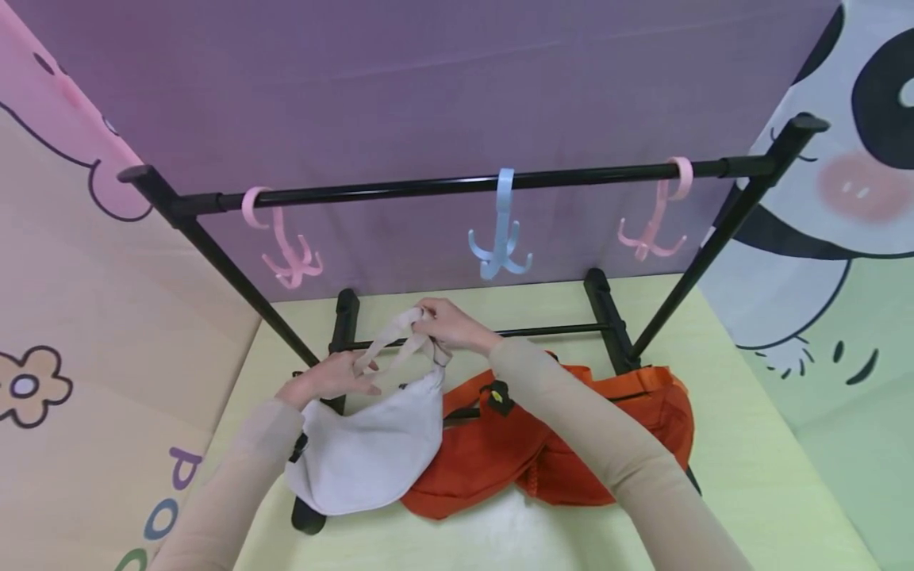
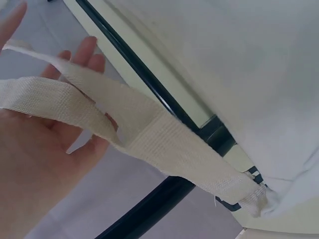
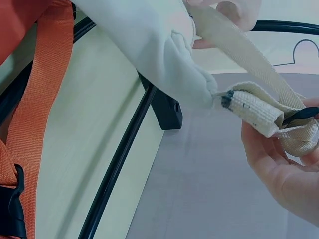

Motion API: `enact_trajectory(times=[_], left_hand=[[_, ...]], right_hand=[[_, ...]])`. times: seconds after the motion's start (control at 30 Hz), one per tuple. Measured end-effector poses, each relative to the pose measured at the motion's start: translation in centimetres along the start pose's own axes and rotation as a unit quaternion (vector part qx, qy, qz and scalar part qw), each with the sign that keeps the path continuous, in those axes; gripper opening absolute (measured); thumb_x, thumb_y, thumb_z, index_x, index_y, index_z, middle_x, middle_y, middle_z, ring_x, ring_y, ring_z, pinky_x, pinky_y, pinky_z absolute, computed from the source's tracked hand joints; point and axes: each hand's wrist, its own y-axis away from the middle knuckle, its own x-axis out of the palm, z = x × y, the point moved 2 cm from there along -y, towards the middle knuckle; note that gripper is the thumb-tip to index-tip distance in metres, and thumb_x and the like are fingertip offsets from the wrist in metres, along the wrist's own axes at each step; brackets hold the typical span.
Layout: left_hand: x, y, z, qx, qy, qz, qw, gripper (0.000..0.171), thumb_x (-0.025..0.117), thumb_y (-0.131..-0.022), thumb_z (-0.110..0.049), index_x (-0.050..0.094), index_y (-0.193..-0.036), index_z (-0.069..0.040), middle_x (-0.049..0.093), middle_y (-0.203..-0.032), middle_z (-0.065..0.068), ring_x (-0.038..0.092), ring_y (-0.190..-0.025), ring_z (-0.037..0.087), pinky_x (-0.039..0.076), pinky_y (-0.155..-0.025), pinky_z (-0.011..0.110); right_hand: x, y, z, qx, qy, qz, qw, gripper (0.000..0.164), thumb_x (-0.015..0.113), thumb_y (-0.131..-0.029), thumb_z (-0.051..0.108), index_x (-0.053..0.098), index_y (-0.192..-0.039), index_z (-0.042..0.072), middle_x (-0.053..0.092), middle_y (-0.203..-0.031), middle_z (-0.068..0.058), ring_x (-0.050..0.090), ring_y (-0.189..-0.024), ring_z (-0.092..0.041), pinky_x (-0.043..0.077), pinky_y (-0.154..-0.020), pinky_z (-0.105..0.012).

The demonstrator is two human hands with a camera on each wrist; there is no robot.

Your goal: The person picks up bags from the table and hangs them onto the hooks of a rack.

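A white waist bag (image 1: 378, 452) lies at the left front of the table, its cream webbing strap (image 1: 391, 333) raised toward the rack. My right hand (image 1: 457, 325) pinches the bunched strap above the bag's right end; a small black piece (image 3: 301, 115) shows by those fingers in the right wrist view. My left hand (image 1: 332, 377) is lower and to the left, above the bag. Across its palm run two lengths of strap (image 2: 164, 144), with the fingers (image 2: 84, 50) loosely extended. Beside the white bag, partly under my right forearm, lie an orange-red bag (image 1: 471, 468) and another orange bag (image 1: 664, 412).
A black rack stands on the pale table (image 1: 757, 476), its top bar (image 1: 400, 189) crossing above my hands. From it hang a pink hook (image 1: 289, 262) at left, a blue hook (image 1: 502, 230) in the middle and another pink hook (image 1: 653, 226) at right.
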Motion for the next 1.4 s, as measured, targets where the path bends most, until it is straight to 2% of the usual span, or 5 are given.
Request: enact_trajectory(times=[0.4, 0.7, 0.93, 1.13, 1.4], left_hand=[[-2.3, 1.5, -1.0, 0.049, -0.034, -0.064, 0.9962, 0.021, 0.059, -0.081, -0.019, 0.061, -0.091, -0.001, 0.060, -0.077, 0.005, 0.049, -0.062, 0.012, 0.042, -0.059, 0.028], [-4.2, 2.5, -2.4, 0.074, -0.046, -0.128, 0.9880, 0.020, 0.058, -0.084, -0.020, 0.062, -0.092, -0.002, 0.062, -0.077, 0.007, 0.052, -0.063, 0.015, 0.044, -0.057, 0.030], [-5.1, 3.1, -3.6, 0.079, -0.062, -0.141, 0.9849, 0.041, 0.052, -0.088, -0.018, 0.050, -0.115, 0.013, 0.057, -0.104, 0.028, 0.057, -0.081, 0.027, 0.046, -0.073, 0.043], [-5.5, 3.5, -4.7, 0.105, -0.066, -0.154, 0.9801, 0.021, 0.050, -0.089, -0.015, 0.057, -0.096, 0.003, 0.050, -0.062, 0.003, 0.043, -0.053, 0.013, 0.040, -0.052, 0.030], [-5.8, 4.5, -6.5, 0.110, -0.071, -0.172, 0.9763, 0.011, 0.047, -0.090, -0.011, 0.052, -0.088, -0.002, 0.039, -0.058, 0.001, 0.035, -0.045, 0.010, 0.032, -0.042, 0.025]], right_hand=[[-0.3, 0.3, -0.2, 0.007, 0.015, 0.016, 1.000, 0.043, 0.049, -0.086, 0.015, 0.043, -0.127, 0.005, 0.050, -0.117, -0.009, 0.048, -0.095, -0.016, 0.040, -0.084, -0.032], [0.0, 0.3, -0.3, -0.031, 0.084, 0.049, 0.995, 0.044, 0.048, -0.084, 0.015, 0.043, -0.126, 0.003, 0.055, -0.108, -0.007, 0.051, -0.086, -0.014, 0.041, -0.083, -0.030], [1.0, 0.7, 0.7, -0.069, 0.120, 0.071, 0.988, 0.042, 0.050, -0.086, 0.017, 0.045, -0.125, 0.003, 0.053, -0.116, -0.012, 0.052, -0.099, -0.020, 0.041, -0.085, -0.032], [2.1, 1.3, 2.2, -0.060, 0.114, 0.081, 0.988, 0.041, 0.051, -0.089, 0.022, 0.044, -0.127, 0.010, 0.053, -0.116, -0.012, 0.055, -0.080, -0.017, 0.044, -0.067, -0.027], [3.2, 2.0, 4.0, -0.105, 0.126, 0.051, 0.985, 0.046, 0.056, -0.086, 0.021, 0.042, -0.127, 0.007, 0.057, -0.113, -0.010, 0.055, -0.095, -0.015, 0.043, -0.077, -0.026]])
